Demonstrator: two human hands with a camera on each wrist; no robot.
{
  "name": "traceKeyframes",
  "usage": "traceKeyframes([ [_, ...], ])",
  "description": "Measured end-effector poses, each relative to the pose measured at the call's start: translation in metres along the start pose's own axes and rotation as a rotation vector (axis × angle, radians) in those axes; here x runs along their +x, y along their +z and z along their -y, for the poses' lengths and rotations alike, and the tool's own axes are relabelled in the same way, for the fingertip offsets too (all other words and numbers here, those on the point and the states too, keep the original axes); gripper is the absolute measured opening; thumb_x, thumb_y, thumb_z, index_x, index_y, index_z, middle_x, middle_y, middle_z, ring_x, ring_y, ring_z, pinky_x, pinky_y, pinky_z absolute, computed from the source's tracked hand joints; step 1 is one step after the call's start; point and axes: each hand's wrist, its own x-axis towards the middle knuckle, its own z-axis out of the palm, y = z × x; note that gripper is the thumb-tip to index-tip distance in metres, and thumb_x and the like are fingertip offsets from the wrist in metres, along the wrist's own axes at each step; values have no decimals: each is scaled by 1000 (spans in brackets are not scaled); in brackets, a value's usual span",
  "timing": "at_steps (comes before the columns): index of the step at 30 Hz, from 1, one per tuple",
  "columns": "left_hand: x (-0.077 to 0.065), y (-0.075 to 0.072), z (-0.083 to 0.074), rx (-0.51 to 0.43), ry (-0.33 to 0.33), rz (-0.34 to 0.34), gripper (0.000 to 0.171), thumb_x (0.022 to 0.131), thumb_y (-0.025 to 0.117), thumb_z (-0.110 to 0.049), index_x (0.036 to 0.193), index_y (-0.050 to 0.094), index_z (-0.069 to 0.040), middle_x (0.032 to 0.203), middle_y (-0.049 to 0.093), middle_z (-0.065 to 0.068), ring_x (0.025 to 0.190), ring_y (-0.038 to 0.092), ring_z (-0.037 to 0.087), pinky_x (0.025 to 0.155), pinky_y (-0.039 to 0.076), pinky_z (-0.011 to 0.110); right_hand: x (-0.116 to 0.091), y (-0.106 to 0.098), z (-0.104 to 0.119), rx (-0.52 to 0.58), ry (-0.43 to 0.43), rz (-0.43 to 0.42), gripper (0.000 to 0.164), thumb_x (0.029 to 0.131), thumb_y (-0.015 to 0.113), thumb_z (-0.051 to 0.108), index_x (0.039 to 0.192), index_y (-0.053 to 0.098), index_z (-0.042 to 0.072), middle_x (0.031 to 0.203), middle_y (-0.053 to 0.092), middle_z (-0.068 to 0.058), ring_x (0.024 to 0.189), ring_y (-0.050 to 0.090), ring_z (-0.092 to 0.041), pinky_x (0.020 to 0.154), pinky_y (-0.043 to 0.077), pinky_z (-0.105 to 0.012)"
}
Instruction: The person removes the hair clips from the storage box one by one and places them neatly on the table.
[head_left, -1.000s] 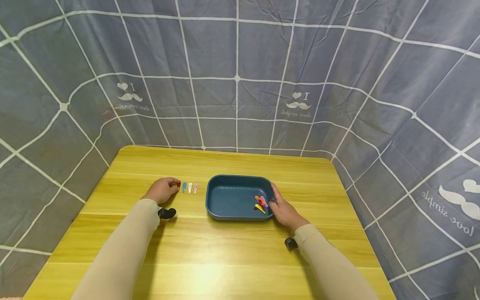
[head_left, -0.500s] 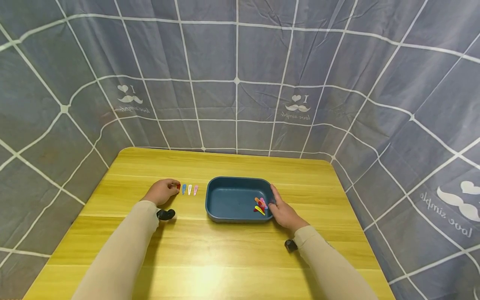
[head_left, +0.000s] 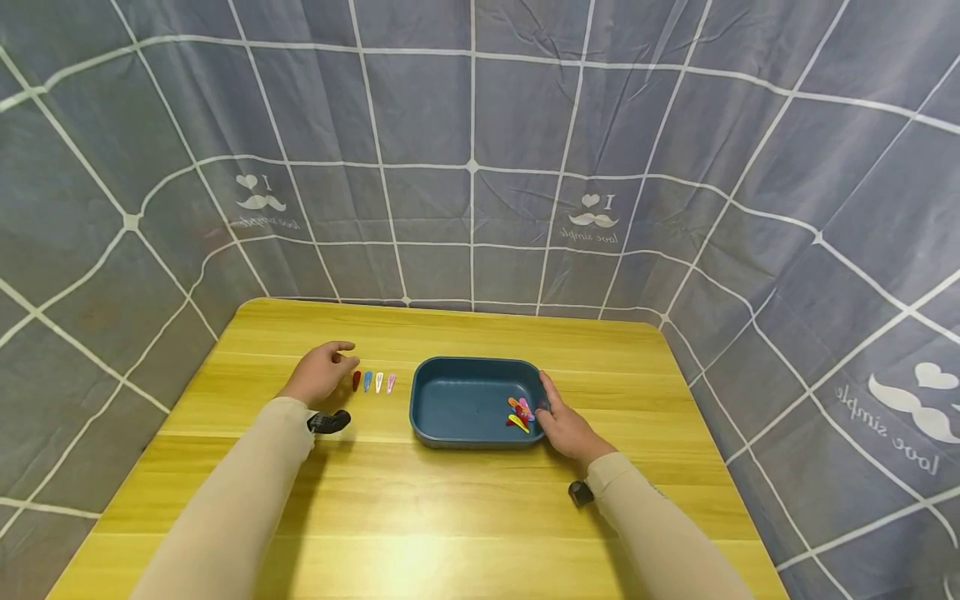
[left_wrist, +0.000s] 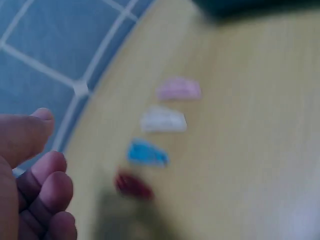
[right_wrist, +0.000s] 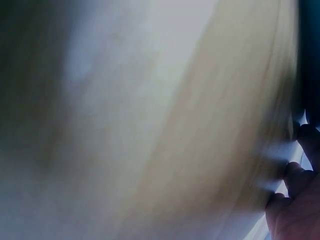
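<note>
Four-sided and dark blue, a plastic tray [head_left: 457,442] stands mid-table in the head view. My right hand [head_left: 572,429] grips its right end, thumb at the rim and fingers along the outer wall. Left of the tray lie a red hair clip [head_left: 356,381], a blue hair clip [head_left: 367,381], a white hair clip [head_left: 379,382] and a pink hair clip [head_left: 391,382] in a row. My left hand [head_left: 318,372] hovers just left of the red clip, thumb and fingers apart, holding nothing. More hair clips [head_left: 519,414] in several colours lie piled inside the tray's right end.
The wooden table [head_left: 420,517] has its far edge against a grey curtain [head_left: 420,200] with white grid lines. That curtain also hangs along both sides. A black wrist camera [head_left: 330,422] sits on the left wrist, another black camera [head_left: 581,493] on the right.
My left hand has let go of the red hair clip and drawn slightly up and left, its fingers spreading. The clip stays in the row. My right hand keeps its place on the tray.
</note>
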Motion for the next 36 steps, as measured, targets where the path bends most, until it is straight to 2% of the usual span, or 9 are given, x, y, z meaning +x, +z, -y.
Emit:
traceKeyframes([
  [3,1,1,-23,-15,29,-34,58,109,57,-40,156,49,-7,131,65,21,107,67,38,97,54,54,0,0,0,-10,-6,-3,73,110,42,33,171,1,31,164,41,-24,146,47,-50,121,33,-67],
  [5,1,4,-41,-31,52,-41,56,109,59,-40,155,51,-8,127,67,18,94,67,36,87,57,50,0,0,0,-11,-6,-4,73,110,42,33,171,1,31,164,42,-24,145,47,-50,121,34,-67],
  [7,1,9,-57,-43,75,-47,53,108,60,-37,152,54,-9,123,68,16,89,66,33,81,56,44,0,0,-1,-10,-6,-5,74,110,42,34,171,2,31,164,42,-24,146,47,-50,121,33,-67],
  [10,1,19,-79,-61,116,-29,50,108,62,-35,150,56,-10,123,70,13,99,66,30,85,57,45,1,1,-1,-1,-2,-2,74,110,43,35,171,1,33,166,39,-22,147,45,-50,122,32,-67],
  [12,3,27,-91,-64,141,-15,47,107,64,-33,149,58,-12,124,71,12,111,66,29,94,56,46,1,1,-1,1,-2,-1,74,110,43,35,171,1,35,167,37,-22,148,44,-50,123,31,-67],
  [17,5,48,-118,-85,195,68,46,106,66,-29,146,61,-10,126,71,12,116,68,31,93,59,49,2,1,-2,-9,-3,-3,74,110,43,36,170,0,37,167,38,-21,148,45,-50,122,32,-67],
  [26,11,88,-149,-66,293,185,45,105,68,-28,145,63,-10,126,73,8,118,69,27,103,56,47,1,1,-3,-37,-8,-9,74,110,43,36,171,2,33,163,43,-24,142,51,-51,118,38,-67],
  [31,16,106,-158,-52,298,241,45,105,66,-28,146,63,-9,126,72,6,118,68,23,104,55,45,1,1,-3,-24,0,-11,74,110,44,38,171,2,36,164,43,-23,144,49,-51,120,36,-66],
  [36,20,122,-167,-59,265,283,42,106,66,-26,144,64,-9,128,72,7,120,66,24,105,55,44,0,1,-2,-26,7,-13,74,109,44,38,171,2,37,164,43,-22,144,48,-51,120,35,-67],
])
